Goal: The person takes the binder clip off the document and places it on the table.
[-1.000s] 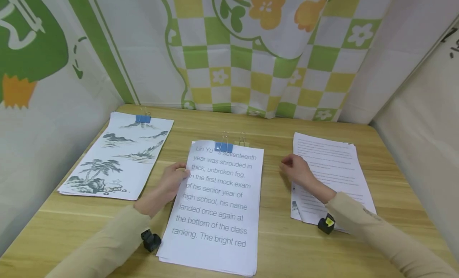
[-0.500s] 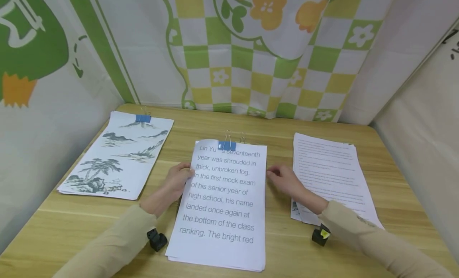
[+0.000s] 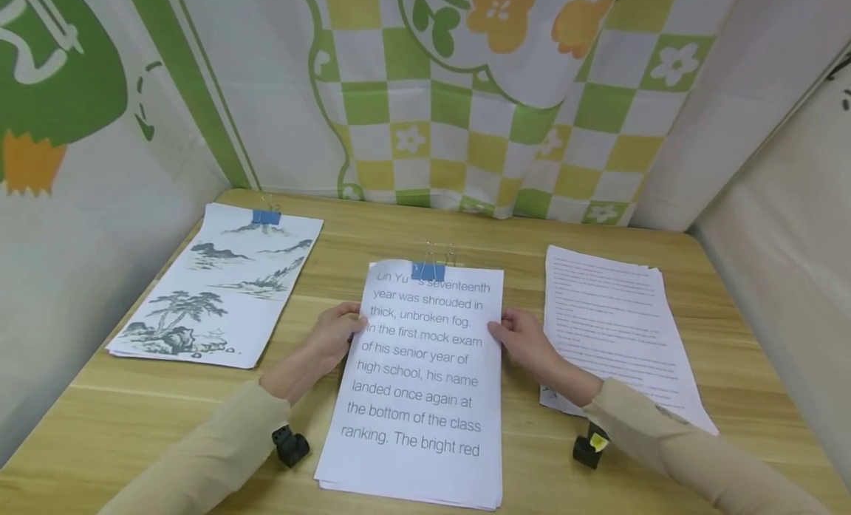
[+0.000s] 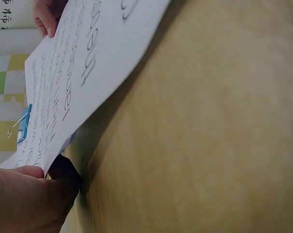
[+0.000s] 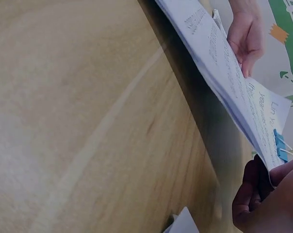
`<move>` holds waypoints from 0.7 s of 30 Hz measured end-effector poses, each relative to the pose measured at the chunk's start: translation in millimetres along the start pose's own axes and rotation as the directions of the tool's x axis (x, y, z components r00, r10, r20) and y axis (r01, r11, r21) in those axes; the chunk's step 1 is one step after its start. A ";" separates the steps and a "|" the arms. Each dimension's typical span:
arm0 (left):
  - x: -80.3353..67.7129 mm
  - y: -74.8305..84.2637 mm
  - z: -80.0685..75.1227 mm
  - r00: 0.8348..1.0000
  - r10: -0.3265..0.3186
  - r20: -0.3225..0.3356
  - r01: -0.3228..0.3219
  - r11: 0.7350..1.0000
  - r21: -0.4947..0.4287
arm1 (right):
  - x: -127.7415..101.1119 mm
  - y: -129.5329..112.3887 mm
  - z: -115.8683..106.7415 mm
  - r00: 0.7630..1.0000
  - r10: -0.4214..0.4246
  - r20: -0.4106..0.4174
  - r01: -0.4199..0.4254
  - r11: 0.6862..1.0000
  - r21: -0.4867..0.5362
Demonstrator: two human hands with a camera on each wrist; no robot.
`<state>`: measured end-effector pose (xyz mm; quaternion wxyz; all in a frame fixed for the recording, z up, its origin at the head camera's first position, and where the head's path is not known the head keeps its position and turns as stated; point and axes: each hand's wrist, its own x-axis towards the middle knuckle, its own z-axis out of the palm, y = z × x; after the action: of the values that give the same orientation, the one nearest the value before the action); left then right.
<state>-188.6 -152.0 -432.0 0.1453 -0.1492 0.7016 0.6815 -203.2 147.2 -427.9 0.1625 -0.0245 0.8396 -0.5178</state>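
A stack of printed sheets (image 3: 419,397) with large English text is held up in the middle, its top edge gripped by a blue binder clip (image 3: 428,272). Wire handles of what looks like another clip show just behind it. My left hand (image 3: 329,339) pinches the stack's left edge, thumb on top and fingers underneath. On the opposite edge, my right hand (image 3: 530,345) pinches the paper in the same way. Both wrist views show a shadowed gap between the sheets and the table; in the right wrist view the stack's edge (image 5: 219,92) looks several sheets thick.
To the left lies a clipped stack with ink landscape drawings (image 3: 226,286). A stack of small-print pages (image 3: 612,315), slightly fanned, lies at the right. All are on a wooden table (image 3: 113,434), with a checked curtain (image 3: 448,145) behind its far edge.
My right hand has moved left from beside the small-print pages and now pinches the large-text stack's right edge. My left hand and that stack have shifted slightly right.
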 end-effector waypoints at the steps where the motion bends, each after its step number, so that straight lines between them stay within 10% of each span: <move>1: 0.4 0.2 -0.7 1.000 -0.001 0.008 0.001 1.000 0.008 | -0.4 -0.1 0.4 1.000 0.001 -0.009 -0.001 1.000 0.004; 21: 33.2 28.0 -14.3 0.989 -0.027 0.147 0.000 0.983 0.183 | -7.6 14.3 1.8 0.996 -0.080 -0.038 0.079 0.997 -0.017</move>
<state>-230.3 -165.9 -419.6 0.2149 -0.0888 0.7473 0.6225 -193.7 153.8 -439.3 0.1254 -0.0492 0.8448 -0.5179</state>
